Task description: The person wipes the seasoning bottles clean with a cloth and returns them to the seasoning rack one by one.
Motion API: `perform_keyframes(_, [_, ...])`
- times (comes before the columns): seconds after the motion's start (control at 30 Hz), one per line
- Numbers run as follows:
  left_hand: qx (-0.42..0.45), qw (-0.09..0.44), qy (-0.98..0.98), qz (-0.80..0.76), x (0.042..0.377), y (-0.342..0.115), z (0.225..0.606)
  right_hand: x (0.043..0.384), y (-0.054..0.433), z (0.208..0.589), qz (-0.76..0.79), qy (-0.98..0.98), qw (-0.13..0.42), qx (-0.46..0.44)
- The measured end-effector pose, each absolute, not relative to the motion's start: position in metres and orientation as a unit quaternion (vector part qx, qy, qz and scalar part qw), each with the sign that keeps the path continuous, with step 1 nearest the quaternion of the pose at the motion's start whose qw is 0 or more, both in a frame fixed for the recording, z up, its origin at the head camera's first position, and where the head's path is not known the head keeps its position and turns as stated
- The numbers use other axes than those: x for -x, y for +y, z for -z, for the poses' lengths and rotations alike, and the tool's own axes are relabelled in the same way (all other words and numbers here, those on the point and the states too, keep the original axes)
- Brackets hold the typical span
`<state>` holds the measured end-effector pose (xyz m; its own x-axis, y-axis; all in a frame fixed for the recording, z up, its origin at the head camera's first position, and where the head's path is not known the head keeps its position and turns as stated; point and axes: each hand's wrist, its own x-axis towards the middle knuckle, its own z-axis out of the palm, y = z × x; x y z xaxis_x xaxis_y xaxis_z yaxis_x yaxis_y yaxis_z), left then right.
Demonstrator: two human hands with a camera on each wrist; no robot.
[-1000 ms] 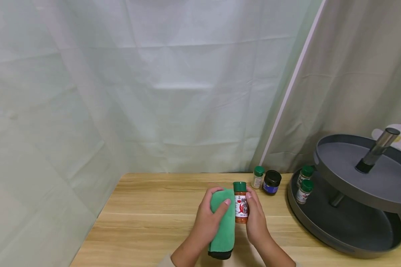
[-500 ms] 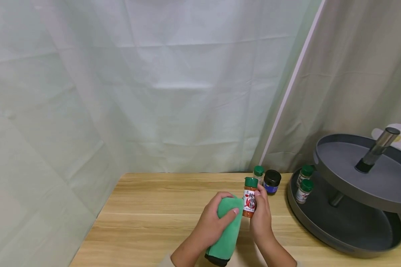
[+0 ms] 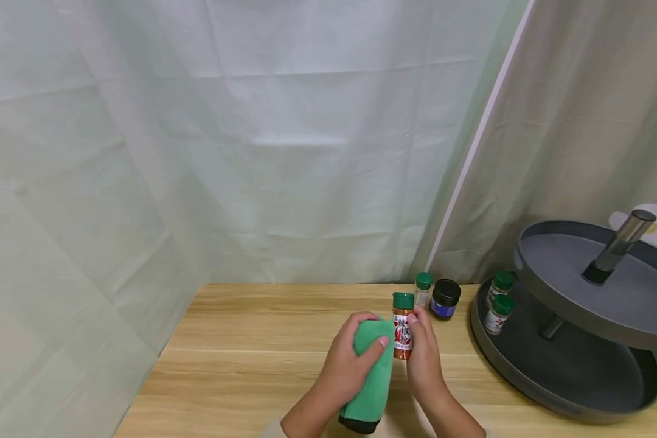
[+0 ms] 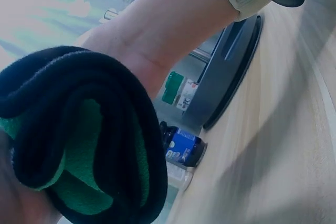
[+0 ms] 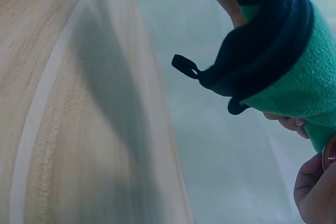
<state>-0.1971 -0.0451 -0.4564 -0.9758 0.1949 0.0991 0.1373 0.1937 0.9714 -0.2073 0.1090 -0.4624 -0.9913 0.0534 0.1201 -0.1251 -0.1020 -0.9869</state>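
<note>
My left hand [image 3: 346, 360] grips a folded green cloth [image 3: 376, 371] with black edging, the thumb lying across its front. The cloth's upper part is right at the left side of a spice jar [image 3: 403, 331] with a green cap, a white label and red contents. My right hand [image 3: 424, 350] holds this jar upright from its right side, thumb on the front. In the left wrist view the cloth's dark rolled end [image 4: 100, 129] fills the near left. The right wrist view shows the cloth [image 5: 294, 72] with a small black loop, and only a bit of the jar's base.
Behind the hands stand a green-capped jar [image 3: 423, 291] and a black-lidded jar [image 3: 446, 299] with a blue label. At right is a dark two-tier round rack [image 3: 566, 383], two green-capped jars [image 3: 498, 313] on its lower tier. Curtains hang behind the wooden table [image 3: 241, 340].
Both hands, with cloth and jar, moved right and the jar tilted a little, then they came slightly back left. The cloth sits lower than a second ago.
</note>
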Motion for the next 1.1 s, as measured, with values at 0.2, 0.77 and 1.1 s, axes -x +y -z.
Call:
perform_keyframes(0.2, [-0.083,-0.004,0.754,-0.652,0.1992,-0.0483,0.4560,0.2068,0.1049,0.4628,-0.748,-0.660,0.026,-0.059])
perform_keyframes(0.77, [-0.072,-0.016,0.715,-0.696,0.1999,-0.0524,0.4516,0.2039,0.1017,0.4646,-0.730,-0.678,0.021,-0.084])
perform_keyframes(1.1, [-0.102,0.040,0.736,-0.668,0.1967,-0.0486,0.4529,0.2064,0.1056,0.4623,-0.726,-0.685,0.053,-0.029])
